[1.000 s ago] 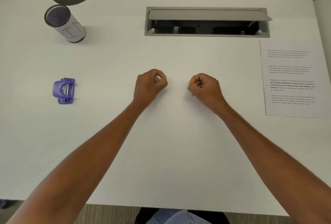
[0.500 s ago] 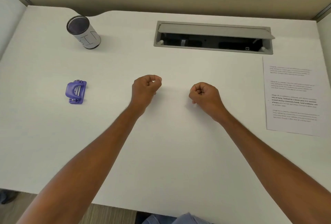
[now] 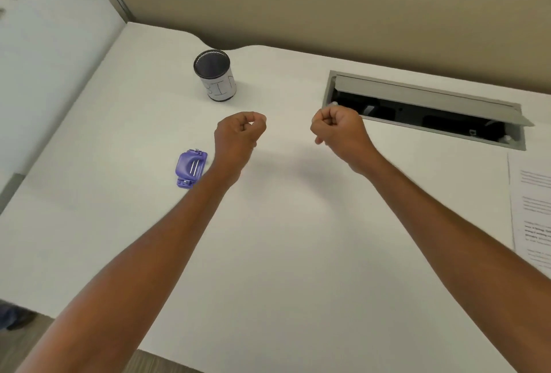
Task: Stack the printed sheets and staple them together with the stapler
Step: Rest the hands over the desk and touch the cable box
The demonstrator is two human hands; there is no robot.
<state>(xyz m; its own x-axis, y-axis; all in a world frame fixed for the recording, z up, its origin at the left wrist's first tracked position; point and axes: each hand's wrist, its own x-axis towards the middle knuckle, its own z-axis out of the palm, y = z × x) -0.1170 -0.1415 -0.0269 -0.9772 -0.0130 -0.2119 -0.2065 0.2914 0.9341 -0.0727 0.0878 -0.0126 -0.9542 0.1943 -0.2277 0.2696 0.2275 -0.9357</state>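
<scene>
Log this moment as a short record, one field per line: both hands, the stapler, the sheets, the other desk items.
left hand: closed fist, holding nothing, raised over the desk
right hand: closed fist, holding nothing
stapler: purple, lying on the desk just left of the left wrist, untouched
printed sheets: at the right edge of the view, partly cut off, untouched
mesh cup: upright, beyond the left hand
cable tray: lid open, beyond the right hand
task progress: not yet begun
</scene>
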